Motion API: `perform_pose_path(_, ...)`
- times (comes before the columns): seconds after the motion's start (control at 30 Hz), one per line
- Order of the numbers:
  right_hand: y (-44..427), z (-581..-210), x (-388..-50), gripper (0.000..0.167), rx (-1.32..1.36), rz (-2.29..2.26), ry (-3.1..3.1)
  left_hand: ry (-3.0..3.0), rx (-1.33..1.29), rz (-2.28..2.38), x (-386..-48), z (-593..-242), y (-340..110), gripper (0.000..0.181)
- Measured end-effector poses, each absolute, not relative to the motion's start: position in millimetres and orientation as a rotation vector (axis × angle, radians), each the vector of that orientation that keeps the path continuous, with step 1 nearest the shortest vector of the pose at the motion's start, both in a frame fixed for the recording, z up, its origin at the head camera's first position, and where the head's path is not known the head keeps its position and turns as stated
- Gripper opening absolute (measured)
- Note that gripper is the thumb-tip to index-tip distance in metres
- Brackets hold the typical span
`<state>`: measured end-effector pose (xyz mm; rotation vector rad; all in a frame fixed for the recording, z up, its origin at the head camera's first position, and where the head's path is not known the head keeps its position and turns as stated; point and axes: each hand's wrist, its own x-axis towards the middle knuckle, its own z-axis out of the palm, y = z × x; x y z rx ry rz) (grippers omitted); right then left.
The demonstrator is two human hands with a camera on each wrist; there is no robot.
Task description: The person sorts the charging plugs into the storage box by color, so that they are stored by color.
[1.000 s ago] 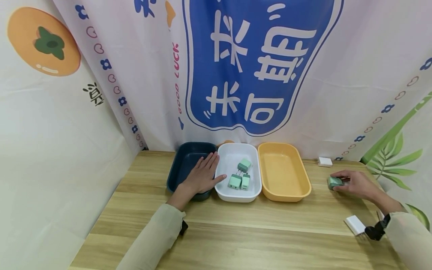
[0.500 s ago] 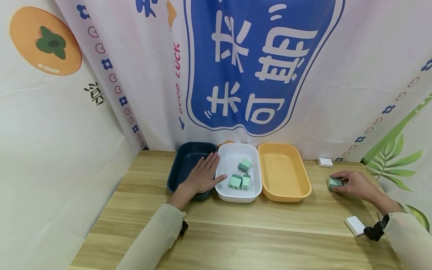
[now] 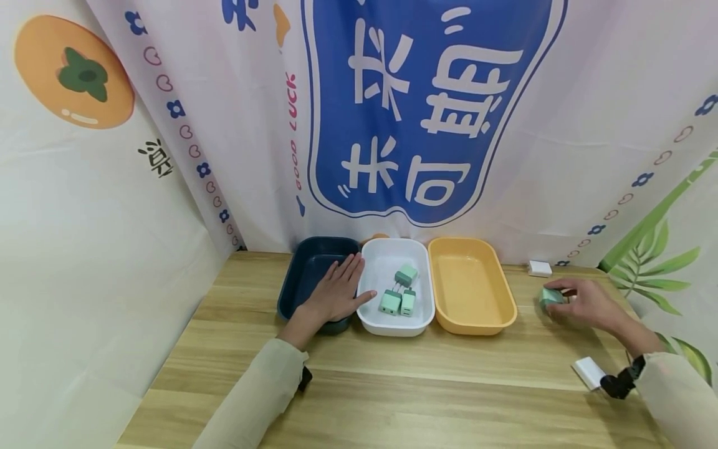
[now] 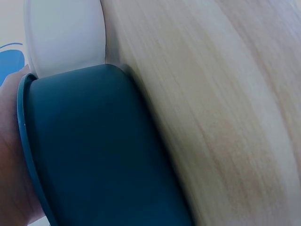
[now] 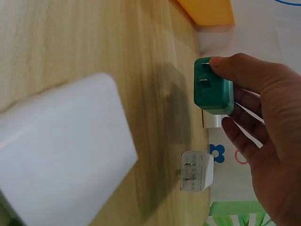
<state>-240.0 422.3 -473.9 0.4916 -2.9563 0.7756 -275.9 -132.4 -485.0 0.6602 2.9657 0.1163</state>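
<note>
At the right of the table my right hand (image 3: 588,304) pinches a green plug-in charger (image 3: 551,298) between thumb and fingers. In the right wrist view two metal prongs stick out of the dark green face of that charger (image 5: 212,92), close to the thumb. My left hand (image 3: 332,295) lies with straight fingers across the dark blue tray (image 3: 285,290), its fingertips and thumb reaching over the edge of the white tray (image 3: 392,332). Inside the white tray sit several green chargers (image 3: 391,302). The left wrist view shows mostly the dark blue tray's outer wall (image 4: 94,146).
A yellow tray (image 3: 473,287) stands right of the white one, the three side by side along the back. One white charger (image 3: 540,269) lies near the back curtain. Another white charger (image 3: 589,373) is near my right wrist, with bare wooden table (image 3: 421,399) in front.
My right hand and the green charger have shifted slightly left and up in the head view, and its grip looks a little different. The left hand stays where it was.
</note>
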Motion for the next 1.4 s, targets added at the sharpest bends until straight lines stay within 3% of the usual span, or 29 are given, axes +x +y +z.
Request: perform_pose_path(1.4,361,-432,-238,0.051,0.768,0.565,-2.599,2.947,0.666,0.15,-278,-487,-135,0.093)
